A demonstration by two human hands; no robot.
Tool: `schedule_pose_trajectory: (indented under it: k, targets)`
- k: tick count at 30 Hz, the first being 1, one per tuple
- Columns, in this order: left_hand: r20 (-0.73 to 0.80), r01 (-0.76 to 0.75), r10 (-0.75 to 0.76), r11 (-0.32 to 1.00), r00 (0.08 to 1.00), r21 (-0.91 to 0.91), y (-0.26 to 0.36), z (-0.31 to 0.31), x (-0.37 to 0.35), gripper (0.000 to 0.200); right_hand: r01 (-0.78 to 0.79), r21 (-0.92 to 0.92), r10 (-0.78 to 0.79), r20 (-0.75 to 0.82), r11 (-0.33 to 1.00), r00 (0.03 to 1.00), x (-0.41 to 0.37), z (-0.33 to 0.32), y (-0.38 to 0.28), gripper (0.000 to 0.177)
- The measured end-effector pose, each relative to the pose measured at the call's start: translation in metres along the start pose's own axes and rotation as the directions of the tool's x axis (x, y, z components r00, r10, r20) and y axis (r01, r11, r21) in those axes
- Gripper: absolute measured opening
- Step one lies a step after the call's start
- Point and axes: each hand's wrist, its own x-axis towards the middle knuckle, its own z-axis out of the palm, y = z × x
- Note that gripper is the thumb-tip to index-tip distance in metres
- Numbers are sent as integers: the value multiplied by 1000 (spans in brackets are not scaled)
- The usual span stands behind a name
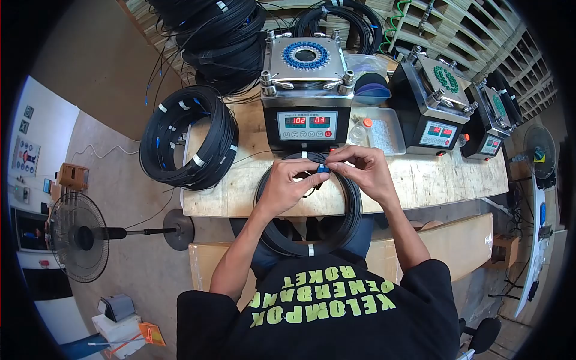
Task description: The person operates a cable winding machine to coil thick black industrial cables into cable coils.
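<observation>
A small blue fibre-optic connector [323, 169] is pinched between the thumb and fingers of my left hand [289, 185]. My right hand [362, 172] is closed in a pinch at the connector's far end; whatever lies between those fingertips is too small to make out. Below both hands a coil of black cable [354, 213] rests on my lap and against the table's front edge. White tape bands wrap the coil. Just behind my fingers stands a polishing machine [306, 126] with red digits and a ring of blue-and-white connectors on its top plate.
A wooden table [222, 204] carries more black cable coils [191, 138], with a tall stack [210, 45] behind. To the right stand a clear tray [384, 132], a red-capped bottle [360, 132] and two more machines [437, 105]. A floor fan [81, 237] is at left.
</observation>
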Motion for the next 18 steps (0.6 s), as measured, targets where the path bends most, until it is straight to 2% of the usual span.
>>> schedule_pose_trajectory:
  k: [4, 13, 16, 18]
  targets:
    - [8, -19, 19, 999, 1000, 31, 3, 0, 0, 24, 10, -42, -10, 3, 999, 1000, 0, 0, 1, 14]
    - [33, -11, 9, 999, 999, 47, 2, 0, 3, 22, -69, 98, 63, 70, 993, 996, -4, -9, 8, 17]
    - [69, -18, 12, 997, 998, 76, 9, 2, 3, 20, -53, -39, 57, 101, 998, 993, -2, -24, 2, 21]
    - [109, -3, -8, 995, 994, 96, 7, 2, 1, 19, -92, -109, 91, -16, 990, 996, 5, -48, 27, 24]
